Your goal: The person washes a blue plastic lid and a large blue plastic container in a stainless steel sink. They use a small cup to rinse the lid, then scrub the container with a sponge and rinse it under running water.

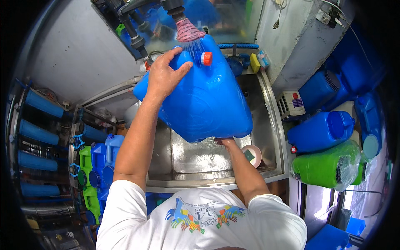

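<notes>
A large blue water jug point(200, 96) with a red spigot cap point(206, 58) is tilted above the metal sink. Water sprays onto its top from a pipe outlet wrapped in pink printed cloth point(190, 31). My left hand point(166, 74) holds the jug near its upper left edge, thumb and fingers spread over the wet plastic. From below, my right hand point(225, 141) supports the jug's lower edge; its fingers are mostly hidden underneath. Inside the sink point(196, 160), a pink bowl point(253, 156) with a green scouring pad point(248, 155) sits by my right forearm.
A yellow sponge point(254, 63) lies at the sink's back right corner. Blue and green jugs point(318, 131) are stacked at the right, and more jugs point(98, 166) stand at the left beside blue filter cylinders point(39, 133). Dark pipes point(134, 35) hang at the upper left.
</notes>
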Motion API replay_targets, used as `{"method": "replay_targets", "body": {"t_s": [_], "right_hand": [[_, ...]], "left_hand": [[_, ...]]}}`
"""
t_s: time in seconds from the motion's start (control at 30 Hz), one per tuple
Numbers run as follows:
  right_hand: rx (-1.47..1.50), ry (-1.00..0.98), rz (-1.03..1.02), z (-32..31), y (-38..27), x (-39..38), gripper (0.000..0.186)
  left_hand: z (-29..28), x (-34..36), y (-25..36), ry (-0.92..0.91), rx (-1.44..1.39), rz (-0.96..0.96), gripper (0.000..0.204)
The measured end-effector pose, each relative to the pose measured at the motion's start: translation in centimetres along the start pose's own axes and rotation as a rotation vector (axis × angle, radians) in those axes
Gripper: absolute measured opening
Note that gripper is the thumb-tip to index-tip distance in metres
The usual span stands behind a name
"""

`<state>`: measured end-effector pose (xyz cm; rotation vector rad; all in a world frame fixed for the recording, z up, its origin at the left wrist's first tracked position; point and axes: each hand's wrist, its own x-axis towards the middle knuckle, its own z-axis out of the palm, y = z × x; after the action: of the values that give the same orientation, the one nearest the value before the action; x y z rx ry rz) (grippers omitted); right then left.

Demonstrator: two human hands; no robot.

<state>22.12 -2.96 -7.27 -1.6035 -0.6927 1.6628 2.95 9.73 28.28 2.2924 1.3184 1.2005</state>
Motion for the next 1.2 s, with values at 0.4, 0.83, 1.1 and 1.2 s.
{"method": "replay_targets", "body": {"t_s": [0.4, 0.83, 1.1, 1.2], "right_hand": [[-0.016, 0.035, -0.044, -0.8, -1.8, 0.9, 0.035], [-0.001, 0.052, -0.028, -0.8, -1.5, 1.1, 0.032], [-0.015, 0.029, -0.036, -0.9, -2.7, 0.9, 0.035], [-0.018, -0.016, -0.016, -1.0, -2.8, 0.5, 0.035]], "left_hand": [[0.3, 1.6, -0.6, 0.029, -0.016, 0.004, 0.058], [0.0, 1.2, -0.8, 0.058, -0.053, 0.049, 0.051], [-0.4, 1.6, -1.4, 0.049, -0.085, -0.009, 0.047], [0.3, 2.0, -1.2, 0.091, 0.006, 0.042, 0.043]]}}
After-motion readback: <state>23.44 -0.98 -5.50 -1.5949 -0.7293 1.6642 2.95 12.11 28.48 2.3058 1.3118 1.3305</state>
